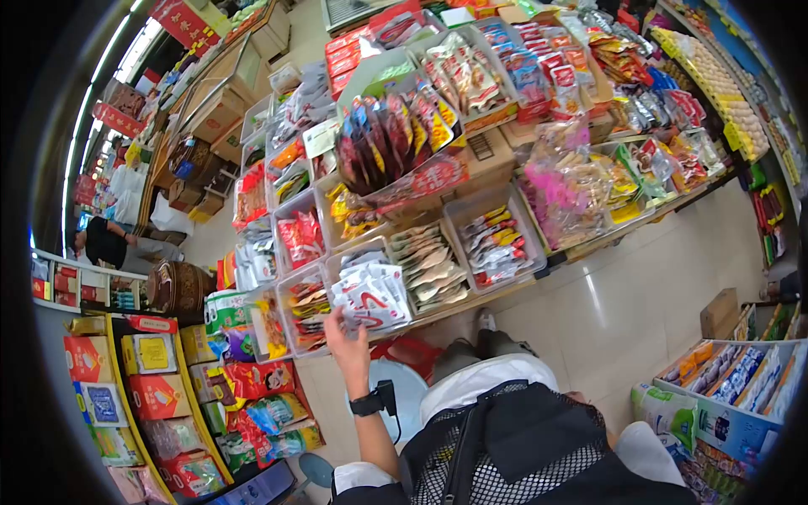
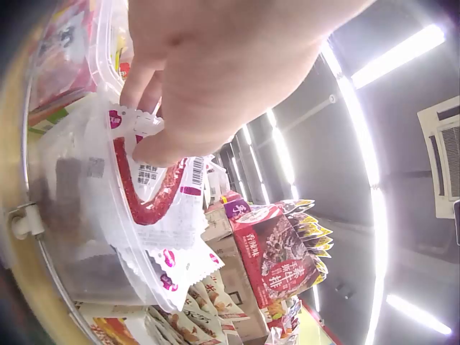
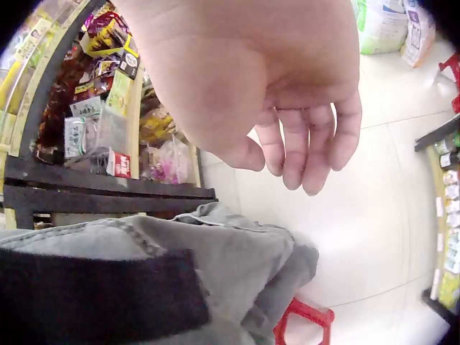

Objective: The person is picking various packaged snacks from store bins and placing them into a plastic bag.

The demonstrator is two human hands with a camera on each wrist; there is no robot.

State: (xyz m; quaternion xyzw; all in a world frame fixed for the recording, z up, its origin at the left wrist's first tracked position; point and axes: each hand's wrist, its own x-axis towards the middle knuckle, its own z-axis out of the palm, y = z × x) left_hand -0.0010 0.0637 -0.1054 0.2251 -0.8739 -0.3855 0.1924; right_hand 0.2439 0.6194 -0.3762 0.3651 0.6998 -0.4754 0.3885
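Observation:
In the head view my left hand (image 1: 347,347) reaches to the front edge of a clear plastic bin that holds white snack packets (image 1: 372,296). Seen from the left wrist, the thumb of that hand (image 2: 215,72) lies across the face of a white packet with a red curved print (image 2: 147,208), its fingers behind, pinching the top edge. The bin's translucent wall (image 2: 65,244) covers part of the packet. My right hand (image 3: 266,79) hangs beside my grey trousers (image 3: 215,251) in the right wrist view, fingers loosely curled, holding nothing.
Beside the white packets stand a bin of brown-and-green packets (image 1: 429,265) and a bin of small colourful packets (image 1: 497,248). A display box of dark red packets (image 1: 379,147) rises behind. A light-blue stool (image 1: 389,391) is below the left forearm; shelves (image 1: 160,379) line the left.

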